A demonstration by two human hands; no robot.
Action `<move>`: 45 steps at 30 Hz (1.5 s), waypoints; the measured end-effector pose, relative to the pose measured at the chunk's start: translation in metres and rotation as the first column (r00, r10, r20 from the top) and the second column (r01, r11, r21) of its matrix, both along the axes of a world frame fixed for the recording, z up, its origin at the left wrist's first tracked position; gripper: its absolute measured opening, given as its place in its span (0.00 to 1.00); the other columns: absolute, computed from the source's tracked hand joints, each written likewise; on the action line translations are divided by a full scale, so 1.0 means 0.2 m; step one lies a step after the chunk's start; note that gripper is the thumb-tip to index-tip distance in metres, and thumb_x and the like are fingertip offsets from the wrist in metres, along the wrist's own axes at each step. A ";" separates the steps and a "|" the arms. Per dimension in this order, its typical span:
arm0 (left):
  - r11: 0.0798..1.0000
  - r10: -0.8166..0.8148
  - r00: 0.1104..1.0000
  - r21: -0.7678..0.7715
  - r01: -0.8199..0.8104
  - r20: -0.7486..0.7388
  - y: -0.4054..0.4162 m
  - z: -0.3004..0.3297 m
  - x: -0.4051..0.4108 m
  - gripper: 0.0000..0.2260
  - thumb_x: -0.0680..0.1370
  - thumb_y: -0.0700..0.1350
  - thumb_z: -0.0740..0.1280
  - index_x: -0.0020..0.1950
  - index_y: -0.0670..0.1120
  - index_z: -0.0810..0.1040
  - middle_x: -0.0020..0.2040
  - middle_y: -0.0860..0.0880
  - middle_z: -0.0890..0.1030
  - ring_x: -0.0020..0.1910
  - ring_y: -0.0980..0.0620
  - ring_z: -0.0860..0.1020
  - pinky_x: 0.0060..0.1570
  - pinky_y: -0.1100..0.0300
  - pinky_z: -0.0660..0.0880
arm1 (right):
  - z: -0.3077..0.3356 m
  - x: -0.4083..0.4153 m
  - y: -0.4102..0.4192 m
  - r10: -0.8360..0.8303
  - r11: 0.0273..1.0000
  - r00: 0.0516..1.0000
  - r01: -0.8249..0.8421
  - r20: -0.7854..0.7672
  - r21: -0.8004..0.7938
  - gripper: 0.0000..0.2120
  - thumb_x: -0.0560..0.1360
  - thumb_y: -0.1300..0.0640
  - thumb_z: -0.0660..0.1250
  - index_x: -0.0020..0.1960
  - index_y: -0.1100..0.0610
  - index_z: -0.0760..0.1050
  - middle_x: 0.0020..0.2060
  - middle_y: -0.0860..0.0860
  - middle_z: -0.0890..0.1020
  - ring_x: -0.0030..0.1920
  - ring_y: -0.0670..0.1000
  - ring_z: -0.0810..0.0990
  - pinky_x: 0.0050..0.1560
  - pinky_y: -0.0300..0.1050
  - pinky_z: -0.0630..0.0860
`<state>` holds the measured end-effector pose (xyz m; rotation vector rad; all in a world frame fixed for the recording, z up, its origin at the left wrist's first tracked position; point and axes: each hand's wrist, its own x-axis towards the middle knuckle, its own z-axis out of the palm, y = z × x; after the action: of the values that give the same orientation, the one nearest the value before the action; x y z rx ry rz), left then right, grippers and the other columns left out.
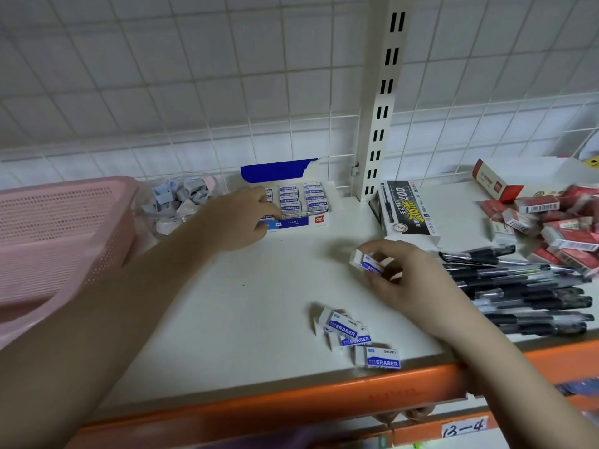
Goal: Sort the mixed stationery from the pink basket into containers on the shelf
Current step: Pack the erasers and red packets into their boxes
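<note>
The pink basket is set at the shelf's left edge, cut off by the frame, so what remains inside it cannot be seen. Toward the back edge stands the eraser box, its rows nearly full; the left hand is laid against its front left corner with fingers curled, and whether an eraser is pinched there cannot be told. Nearer the middle, the right hand is closed round a small clutch of erasers, pinched between thumb and fingertips. The step is best done, by this reading, if each eraser is turned label up and slid into the open slot at the box's left while the box is steadied, rather than dropped in loosely. Three or four loose erasers are left by the front edge, one close to the orange lip, and should be gathered next. The black pens and red packets at the right edge are blurred and partly cut off. The clear tub of sharpeners is half hidden behind the left forearm.
</note>
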<state>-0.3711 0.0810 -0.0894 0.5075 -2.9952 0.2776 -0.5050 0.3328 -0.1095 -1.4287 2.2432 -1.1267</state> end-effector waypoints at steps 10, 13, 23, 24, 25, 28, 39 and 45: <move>0.971 0.110 0.962 0.233 -0.050 -0.251 0.42 -0.03 0.09 0.14 0.78 0.46 0.62 0.63 0.52 0.76 0.58 0.53 0.77 0.57 0.51 0.76 0.53 0.54 0.74 | 0.13 -0.08 -0.08 0.086 0.996 0.972 -0.091 0.220 0.012 0.10 0.75 0.68 0.65 0.51 0.56 0.79 0.38 0.49 0.82 0.27 0.38 0.74 0.32 0.27 0.69; 0.859 0.118 0.966 0.512 0.018 -0.232 0.60 -0.04 0.13 0.11 0.79 0.49 0.61 0.59 0.53 0.79 0.53 0.56 0.78 0.51 0.56 0.76 0.52 0.55 0.74 | 0.16 -0.14 -0.14 0.045 0.998 0.993 -0.050 0.108 0.048 0.09 0.74 0.64 0.67 0.50 0.53 0.80 0.31 0.40 0.80 0.27 0.38 0.74 0.33 0.29 0.70; 0.672 0.041 0.966 0.722 0.162 -0.255 0.78 -0.12 0.15 0.17 0.74 0.49 0.70 0.62 0.48 0.79 0.59 0.51 0.79 0.57 0.61 0.72 0.60 0.68 0.67 | 0.28 -0.13 -0.57 0.187 0.959 0.922 -0.095 -0.339 0.268 0.14 0.75 0.59 0.66 0.60 0.56 0.79 0.54 0.53 0.81 0.50 0.51 0.78 0.44 0.37 0.66; 0.689 0.057 0.961 0.707 0.159 -0.271 0.78 -0.13 0.15 0.16 0.75 0.48 0.70 0.62 0.47 0.79 0.59 0.51 0.79 0.57 0.61 0.71 0.59 0.71 0.65 | 0.27 -0.11 -0.60 0.220 0.948 0.897 -0.104 -0.384 0.299 0.14 0.76 0.60 0.66 0.61 0.56 0.78 0.56 0.53 0.80 0.53 0.52 0.78 0.46 0.37 0.67; 0.706 0.079 0.955 0.692 0.149 -0.286 0.78 -0.13 0.16 0.16 0.75 0.47 0.69 0.62 0.47 0.79 0.59 0.51 0.79 0.57 0.61 0.70 0.58 0.73 0.64 | 0.27 -0.10 -0.63 0.248 0.940 0.870 -0.110 -0.426 0.323 0.15 0.75 0.60 0.66 0.62 0.55 0.78 0.57 0.53 0.80 0.54 0.52 0.77 0.48 0.37 0.68; 0.727 0.171 0.917 0.674 0.129 -0.359 0.76 -0.14 0.21 0.13 0.75 0.47 0.69 0.59 0.48 0.81 0.55 0.53 0.80 0.55 0.61 0.72 0.57 0.71 0.66 | 0.26 -0.07 -0.69 0.304 0.919 0.797 -0.102 -0.521 0.380 0.13 0.76 0.59 0.65 0.60 0.54 0.78 0.59 0.53 0.79 0.57 0.54 0.76 0.52 0.43 0.72; 0.731 0.523 0.676 0.681 -0.042 -0.519 0.67 -0.12 0.35 0.04 0.73 0.44 0.72 0.47 0.50 0.82 0.43 0.59 0.80 0.45 0.61 0.75 0.42 0.75 0.68 | 0.23 -0.07 -0.76 0.420 0.868 0.665 -0.097 -0.618 0.487 0.12 0.75 0.62 0.64 0.55 0.56 0.82 0.51 0.56 0.81 0.50 0.57 0.78 0.47 0.47 0.77; 0.665 0.613 0.592 0.746 -0.028 -0.524 0.67 -0.09 0.39 0.13 0.73 0.44 0.72 0.40 0.63 0.76 0.42 0.63 0.80 0.44 0.63 0.76 0.41 0.71 0.71 | 0.19 -0.06 -0.80 0.468 0.848 0.667 -0.155 -0.580 0.506 0.14 0.77 0.63 0.59 0.58 0.59 0.80 0.53 0.56 0.80 0.50 0.55 0.77 0.44 0.41 0.71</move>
<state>-0.2936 0.2156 -0.1066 0.9842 -2.0184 -0.8682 -0.5165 0.1733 -0.0712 -2.1565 2.2825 0.0723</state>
